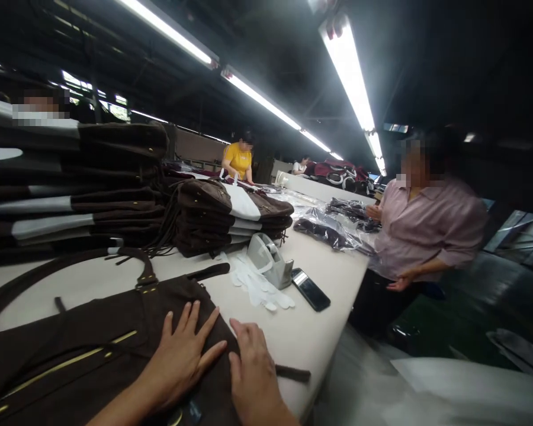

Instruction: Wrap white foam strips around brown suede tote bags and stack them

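Note:
A dark brown handbag (84, 331) with a zip, brass-coloured fittings and a looped handle lies flat on the white table (311, 331). My left hand (182, 355) rests palm down on its right part, fingers spread. Beside it, my right hand (255, 373) lies along the bag's right side edge, its fingers stretched forward and the thumb apart; I see nothing held in it. A dark strap end (293, 373) sticks out past my right hand. Just beyond the bag are a grey tape dispenser (269, 260), white paper strips (257, 287) and a black phone (311, 290).
Brown bags with white wraps form a tall stack (124, 171) at left and a lower stack (195, 219) ahead. Plastic-wrapped bags (324, 229) lie further along. A co-worker in a pink shirt (426, 219) stands right of the table; another in yellow (238, 160) works behind.

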Action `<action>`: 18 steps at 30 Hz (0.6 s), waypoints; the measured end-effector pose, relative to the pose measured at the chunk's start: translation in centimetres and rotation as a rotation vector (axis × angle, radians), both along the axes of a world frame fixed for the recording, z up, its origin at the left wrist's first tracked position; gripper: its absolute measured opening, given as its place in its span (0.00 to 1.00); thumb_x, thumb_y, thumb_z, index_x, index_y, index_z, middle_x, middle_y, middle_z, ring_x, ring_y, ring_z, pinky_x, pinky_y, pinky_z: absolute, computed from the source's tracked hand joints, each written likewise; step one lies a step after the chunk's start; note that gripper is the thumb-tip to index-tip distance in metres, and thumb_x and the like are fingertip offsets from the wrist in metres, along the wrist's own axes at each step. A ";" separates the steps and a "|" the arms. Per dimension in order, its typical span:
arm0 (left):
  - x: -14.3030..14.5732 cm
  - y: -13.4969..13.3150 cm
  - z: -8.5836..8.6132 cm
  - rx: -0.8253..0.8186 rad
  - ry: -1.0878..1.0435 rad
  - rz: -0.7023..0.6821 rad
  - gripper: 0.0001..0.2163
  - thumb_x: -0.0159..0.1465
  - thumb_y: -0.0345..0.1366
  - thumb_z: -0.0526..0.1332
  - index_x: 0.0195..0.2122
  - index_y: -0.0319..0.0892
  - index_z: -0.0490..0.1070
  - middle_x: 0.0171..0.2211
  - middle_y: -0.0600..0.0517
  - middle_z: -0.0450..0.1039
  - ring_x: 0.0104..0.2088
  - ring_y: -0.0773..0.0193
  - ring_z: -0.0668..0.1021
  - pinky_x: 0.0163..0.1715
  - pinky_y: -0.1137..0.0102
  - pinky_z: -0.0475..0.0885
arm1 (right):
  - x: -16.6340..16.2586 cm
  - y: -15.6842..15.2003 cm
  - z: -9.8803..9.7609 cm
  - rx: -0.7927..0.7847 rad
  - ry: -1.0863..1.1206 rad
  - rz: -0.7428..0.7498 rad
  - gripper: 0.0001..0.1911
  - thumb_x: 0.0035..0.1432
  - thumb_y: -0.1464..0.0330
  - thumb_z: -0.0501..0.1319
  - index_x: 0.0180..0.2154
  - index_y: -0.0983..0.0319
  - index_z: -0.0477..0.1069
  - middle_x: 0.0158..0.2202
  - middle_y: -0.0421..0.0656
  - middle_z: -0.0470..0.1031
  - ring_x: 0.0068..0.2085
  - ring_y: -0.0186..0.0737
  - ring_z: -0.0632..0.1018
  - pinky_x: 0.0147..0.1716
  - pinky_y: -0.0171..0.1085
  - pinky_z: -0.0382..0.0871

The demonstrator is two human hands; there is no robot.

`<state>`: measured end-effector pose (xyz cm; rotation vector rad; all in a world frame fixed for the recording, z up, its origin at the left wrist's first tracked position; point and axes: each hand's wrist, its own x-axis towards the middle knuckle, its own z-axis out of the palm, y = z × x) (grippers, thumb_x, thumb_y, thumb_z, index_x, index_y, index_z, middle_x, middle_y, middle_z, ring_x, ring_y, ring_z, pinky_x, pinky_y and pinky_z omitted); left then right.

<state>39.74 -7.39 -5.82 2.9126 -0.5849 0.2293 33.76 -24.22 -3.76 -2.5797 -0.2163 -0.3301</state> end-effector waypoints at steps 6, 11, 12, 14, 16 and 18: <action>0.1 1.1 -1.5 -0.023 -0.254 -0.087 0.27 0.67 0.53 0.49 0.64 0.46 0.59 0.66 0.37 0.50 0.66 0.42 0.55 0.61 0.42 0.54 | -1.3 -2.5 -2.6 -0.086 -0.116 0.347 0.30 0.63 0.67 0.56 0.65 0.58 0.57 0.66 0.43 0.58 0.66 0.47 0.61 0.65 0.50 0.56; 0.4 1.2 0.7 0.004 -0.005 -0.154 0.28 0.68 0.55 0.46 0.65 0.47 0.56 0.67 0.42 0.46 0.67 0.48 0.53 0.64 0.43 0.50 | -1.3 -3.9 -4.3 -0.106 -0.132 0.405 0.35 0.63 0.58 0.59 0.67 0.56 0.52 0.67 0.44 0.54 0.67 0.46 0.58 0.66 0.49 0.53; 0.5 1.2 1.2 0.005 0.073 -0.149 0.29 0.67 0.56 0.46 0.65 0.46 0.55 0.67 0.42 0.46 0.67 0.49 0.53 0.64 0.44 0.50 | -1.2 -4.0 -4.2 -0.105 -0.118 0.412 0.35 0.63 0.58 0.58 0.67 0.56 0.51 0.67 0.44 0.54 0.67 0.46 0.58 0.66 0.49 0.52; 0.7 1.0 1.9 -0.008 0.165 -0.126 0.31 0.67 0.56 0.46 0.65 0.44 0.55 0.67 0.41 0.45 0.67 0.49 0.53 0.65 0.44 0.49 | -1.1 -4.2 -3.0 -0.103 -0.071 0.442 0.34 0.64 0.57 0.57 0.68 0.58 0.51 0.67 0.45 0.52 0.67 0.46 0.57 0.66 0.50 0.50; 0.8 0.9 2.1 -0.033 0.159 -0.112 0.31 0.66 0.57 0.48 0.65 0.43 0.55 0.67 0.41 0.46 0.67 0.48 0.53 0.65 0.44 0.48 | -0.9 -4.2 -0.9 -0.103 -0.008 0.494 0.36 0.64 0.54 0.56 0.67 0.61 0.52 0.67 0.48 0.53 0.67 0.48 0.57 0.67 0.52 0.47; 0.9 0.8 1.9 -0.052 0.117 -0.108 0.32 0.65 0.57 0.50 0.64 0.42 0.57 0.66 0.40 0.49 0.67 0.47 0.54 0.64 0.43 0.49 | -0.9 -3.9 1.6 -0.126 0.065 0.542 0.37 0.64 0.51 0.54 0.66 0.65 0.54 0.66 0.52 0.54 0.67 0.49 0.57 0.67 0.52 0.43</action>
